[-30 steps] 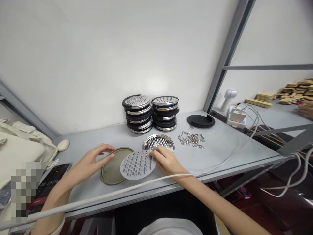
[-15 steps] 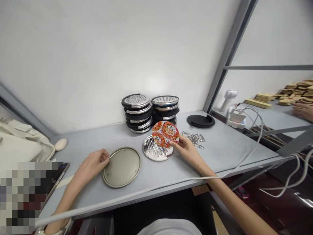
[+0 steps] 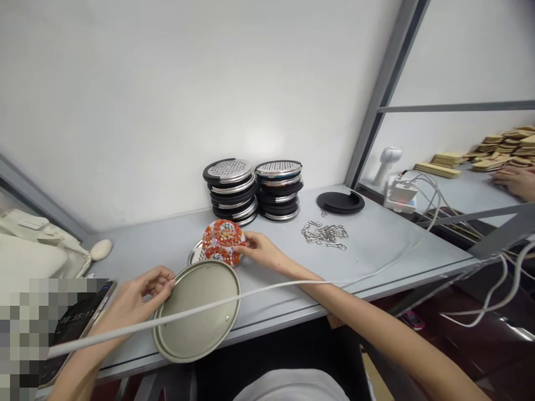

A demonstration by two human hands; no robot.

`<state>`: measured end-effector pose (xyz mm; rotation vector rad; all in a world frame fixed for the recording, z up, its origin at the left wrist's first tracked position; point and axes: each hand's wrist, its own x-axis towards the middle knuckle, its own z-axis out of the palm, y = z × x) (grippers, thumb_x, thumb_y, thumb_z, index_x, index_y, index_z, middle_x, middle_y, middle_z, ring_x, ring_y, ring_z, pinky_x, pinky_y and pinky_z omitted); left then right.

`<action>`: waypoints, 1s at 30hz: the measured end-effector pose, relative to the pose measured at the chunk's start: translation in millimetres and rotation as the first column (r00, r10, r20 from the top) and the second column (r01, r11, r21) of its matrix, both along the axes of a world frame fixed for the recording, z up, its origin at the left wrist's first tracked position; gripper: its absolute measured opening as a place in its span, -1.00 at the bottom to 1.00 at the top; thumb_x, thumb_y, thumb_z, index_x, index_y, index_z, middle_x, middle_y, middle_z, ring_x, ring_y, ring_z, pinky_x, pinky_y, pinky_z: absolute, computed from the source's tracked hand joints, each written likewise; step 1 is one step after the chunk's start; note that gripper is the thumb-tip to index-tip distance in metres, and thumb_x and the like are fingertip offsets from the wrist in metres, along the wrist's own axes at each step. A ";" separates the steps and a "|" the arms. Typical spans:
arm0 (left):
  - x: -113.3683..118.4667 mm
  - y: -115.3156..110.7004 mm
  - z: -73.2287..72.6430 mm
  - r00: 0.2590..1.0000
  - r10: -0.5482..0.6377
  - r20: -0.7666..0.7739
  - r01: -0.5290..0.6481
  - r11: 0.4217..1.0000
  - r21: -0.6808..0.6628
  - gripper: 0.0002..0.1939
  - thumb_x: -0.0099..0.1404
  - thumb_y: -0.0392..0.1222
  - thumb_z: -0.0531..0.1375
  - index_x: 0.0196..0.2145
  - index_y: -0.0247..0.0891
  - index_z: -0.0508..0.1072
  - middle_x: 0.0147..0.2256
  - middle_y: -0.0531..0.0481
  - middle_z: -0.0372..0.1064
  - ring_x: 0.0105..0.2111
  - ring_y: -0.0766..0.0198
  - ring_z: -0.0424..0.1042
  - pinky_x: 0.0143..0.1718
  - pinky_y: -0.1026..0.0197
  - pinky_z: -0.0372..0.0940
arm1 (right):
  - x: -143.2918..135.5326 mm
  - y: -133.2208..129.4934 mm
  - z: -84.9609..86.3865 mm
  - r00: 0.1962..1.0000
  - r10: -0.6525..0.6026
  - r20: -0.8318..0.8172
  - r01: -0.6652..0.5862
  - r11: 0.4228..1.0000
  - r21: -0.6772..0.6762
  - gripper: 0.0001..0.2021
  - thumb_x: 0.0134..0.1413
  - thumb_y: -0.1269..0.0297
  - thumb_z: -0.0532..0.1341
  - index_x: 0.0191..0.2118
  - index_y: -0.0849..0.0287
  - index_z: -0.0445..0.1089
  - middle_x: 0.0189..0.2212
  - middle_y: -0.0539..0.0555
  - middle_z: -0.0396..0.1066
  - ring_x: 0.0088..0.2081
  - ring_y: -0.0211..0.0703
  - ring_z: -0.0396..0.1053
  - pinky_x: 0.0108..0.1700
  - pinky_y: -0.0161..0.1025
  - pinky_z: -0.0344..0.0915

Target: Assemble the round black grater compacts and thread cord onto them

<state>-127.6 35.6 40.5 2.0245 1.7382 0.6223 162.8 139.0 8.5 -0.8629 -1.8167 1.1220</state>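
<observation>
My left hand pinches the upper left rim of a round, olive-grey metal tray, which is tilted off the shelf near the front edge. My right hand holds a round disc with an orange, pizza-like pattern between thumb and fingers. Behind and below that disc lies a shiny round grater plate, mostly hidden by the disc and the tray. I cannot tell whether the right fingers also touch the plate.
Two stacks of grater discs with black rims stand against the wall. To their right are a black round holder and a pile of metal clips. A white cable crosses in front. Another person's hand is at far right.
My right hand has moved left with the patterned disc, and the grater plate has shifted left too. My left hand has drawn the tray toward me and tilted it up.
</observation>
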 end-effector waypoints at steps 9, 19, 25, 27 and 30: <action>65.3 22.4 -9.1 0.981 -0.101 0.168 0.120 0.987 -0.103 -0.74 0.22 0.00 0.10 -0.32 -0.26 0.38 -0.39 -0.01 0.41 -0.39 0.22 0.40 -0.35 0.25 0.27 | 36.5 -8.2 26.4 0.989 -0.148 0.008 0.137 0.934 0.331 -0.77 0.15 0.14 0.14 -0.42 0.19 0.25 -0.47 -0.02 0.27 -0.39 -0.24 0.21 -0.31 -0.32 0.17; 145.9 44.9 -16.4 0.988 -0.150 0.019 0.147 0.981 0.123 -0.86 0.27 -0.22 0.00 -0.39 -0.24 0.31 -0.48 0.02 0.32 -0.46 0.23 0.34 -0.41 0.20 0.19 | 105.2 -68.9 11.3 0.834 -0.485 0.262 0.152 0.658 0.737 -0.86 0.28 0.37 0.02 -0.14 0.16 0.30 -0.24 0.17 0.29 -0.14 -0.05 0.29 -0.12 -0.16 0.27; 146.4 48.7 -25.8 0.989 -0.139 -0.045 0.145 0.972 0.184 -0.83 0.33 -0.21 -0.05 -0.34 -0.23 0.30 -0.42 -0.02 0.29 -0.41 0.18 0.32 -0.36 0.14 0.19 | 111.5 -79.2 -7.7 0.810 -0.467 0.355 -0.009 0.595 0.803 -0.80 0.23 0.47 0.05 -0.07 0.20 0.30 -0.26 0.20 0.30 -0.13 -0.03 0.29 -0.14 -0.14 0.31; 143.4 45.7 -27.4 0.989 -0.140 -0.051 0.148 0.970 0.195 -0.79 0.36 -0.20 -0.09 -0.31 -0.23 0.30 -0.37 -0.04 0.30 -0.37 0.17 0.33 -0.31 0.12 0.22 | 110.6 -79.8 -11.4 0.816 -0.452 0.360 -0.032 0.587 0.809 -0.80 0.23 0.47 0.06 -0.06 0.21 0.30 -0.26 0.20 0.30 -0.13 -0.04 0.28 -0.14 -0.14 0.32; 142.3 34.9 -29.8 0.990 -0.132 -0.055 0.141 0.965 0.219 -0.75 0.40 -0.22 -0.15 -0.24 -0.24 0.30 -0.27 -0.09 0.29 -0.24 0.14 0.34 -0.18 0.06 0.25 | 109.4 -79.4 -16.9 0.817 -0.439 0.375 -0.050 0.593 0.804 -0.81 0.23 0.44 0.07 -0.07 0.19 0.31 -0.26 0.19 0.31 -0.13 -0.04 0.28 -0.16 -0.15 0.33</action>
